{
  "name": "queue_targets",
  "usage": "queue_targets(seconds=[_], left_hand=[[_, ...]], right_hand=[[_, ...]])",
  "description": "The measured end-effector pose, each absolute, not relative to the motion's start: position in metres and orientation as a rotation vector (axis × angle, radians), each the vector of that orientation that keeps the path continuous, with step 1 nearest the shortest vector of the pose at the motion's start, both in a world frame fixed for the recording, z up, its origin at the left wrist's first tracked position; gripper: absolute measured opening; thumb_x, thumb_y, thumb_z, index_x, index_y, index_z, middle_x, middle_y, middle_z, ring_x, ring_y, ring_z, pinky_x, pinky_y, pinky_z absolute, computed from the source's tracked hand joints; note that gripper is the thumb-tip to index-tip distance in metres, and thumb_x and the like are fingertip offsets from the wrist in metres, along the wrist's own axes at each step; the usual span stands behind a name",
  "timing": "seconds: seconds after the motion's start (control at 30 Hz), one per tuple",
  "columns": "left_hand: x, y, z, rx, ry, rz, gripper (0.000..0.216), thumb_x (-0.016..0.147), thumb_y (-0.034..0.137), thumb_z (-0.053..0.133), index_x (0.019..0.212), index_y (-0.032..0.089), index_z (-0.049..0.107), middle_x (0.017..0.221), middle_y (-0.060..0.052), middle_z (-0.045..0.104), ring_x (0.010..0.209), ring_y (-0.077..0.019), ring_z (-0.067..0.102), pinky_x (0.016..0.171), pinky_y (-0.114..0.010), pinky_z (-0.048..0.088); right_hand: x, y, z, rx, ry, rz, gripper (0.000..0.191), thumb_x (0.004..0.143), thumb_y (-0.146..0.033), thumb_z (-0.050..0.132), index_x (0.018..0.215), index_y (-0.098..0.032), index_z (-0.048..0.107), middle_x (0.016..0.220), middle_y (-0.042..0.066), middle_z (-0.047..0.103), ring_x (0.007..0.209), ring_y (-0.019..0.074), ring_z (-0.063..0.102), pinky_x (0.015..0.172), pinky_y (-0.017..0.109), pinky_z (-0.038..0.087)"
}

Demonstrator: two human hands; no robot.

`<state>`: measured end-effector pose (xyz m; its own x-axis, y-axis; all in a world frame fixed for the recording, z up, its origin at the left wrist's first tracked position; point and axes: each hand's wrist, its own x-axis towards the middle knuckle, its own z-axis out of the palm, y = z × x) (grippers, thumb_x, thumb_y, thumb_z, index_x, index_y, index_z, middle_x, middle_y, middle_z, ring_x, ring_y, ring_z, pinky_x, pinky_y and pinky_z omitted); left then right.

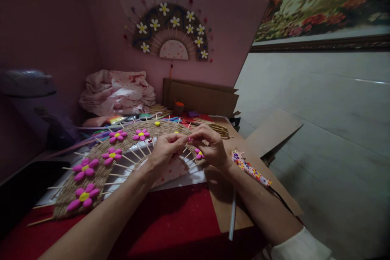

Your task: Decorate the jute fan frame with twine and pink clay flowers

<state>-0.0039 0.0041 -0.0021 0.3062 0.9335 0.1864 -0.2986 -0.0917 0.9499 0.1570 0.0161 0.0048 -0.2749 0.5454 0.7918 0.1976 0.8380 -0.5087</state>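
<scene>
A half-round fan of woven jute and wooden sticks [100, 170] lies on the table, dotted with pink clay flowers with yellow centres [85, 168]. My left hand [166, 152] and my right hand [210, 146] meet above its right end, fingertips pinched together around a tiny pink bit of clay [189, 139]. A part-made pink flower [199, 154] sits on the fan just under my right hand.
A finished fan with white flowers [172, 32] hangs on the pink board behind. Pink cloth [117, 91], a cardboard box [199, 97], cardboard sheets [271, 130], a colourful dotted strip [251, 169] and a white stick [233, 215] surround the work. A framed painting [319, 4] hangs at right.
</scene>
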Motion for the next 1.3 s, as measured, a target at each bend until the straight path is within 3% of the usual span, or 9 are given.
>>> queue_targets(seconds=[0.3,0.43,0.83,1.3], left_hand=[[-0.0036,0.0044,-0.0029,1.268,0.680,1.179,0.040,0.073,0.046,0.065,0.053,0.015,0.052,0.042,0.006,0.036,0.036,-0.0031,0.025,0.037,-0.021,0.013],[-0.0040,0.0042,-0.0026,1.246,0.670,1.159,0.031,0.071,0.041,0.069,0.060,0.014,0.057,0.043,0.006,0.039,0.037,-0.0032,0.026,0.037,-0.021,0.013],[-0.0037,0.0040,-0.0025,1.243,0.654,1.204,0.036,0.074,0.041,0.065,0.056,0.015,0.048,0.044,0.006,0.039,0.038,-0.0034,0.028,0.037,-0.019,0.016],[0.0001,0.0006,0.0023,1.264,0.751,1.269,0.034,0.067,0.043,0.072,0.060,0.013,0.056,0.044,0.006,0.042,0.037,-0.0026,0.029,0.037,-0.019,0.017]], right_hand=[[0.1571,0.0153,0.0038,-0.542,-1.874,0.316,0.004,0.078,-0.018,0.066,0.081,-0.020,0.065,0.079,0.002,0.057,0.073,0.0123,0.054,0.062,0.025,0.045],[0.1582,0.0156,0.0025,-0.564,-1.918,0.262,0.007,0.076,-0.016,0.067,0.082,-0.019,0.064,0.077,0.001,0.056,0.068,0.0116,0.051,0.058,0.024,0.042],[0.1570,0.0122,0.0041,-0.557,-1.903,0.202,0.003,0.081,-0.017,0.062,0.082,-0.020,0.064,0.076,0.002,0.058,0.072,0.0127,0.054,0.062,0.026,0.046],[0.1562,0.0101,0.0034,-0.649,-1.954,0.204,0.005,0.082,-0.020,0.060,0.086,-0.019,0.063,0.077,0.003,0.060,0.070,0.0133,0.054,0.059,0.026,0.044]])
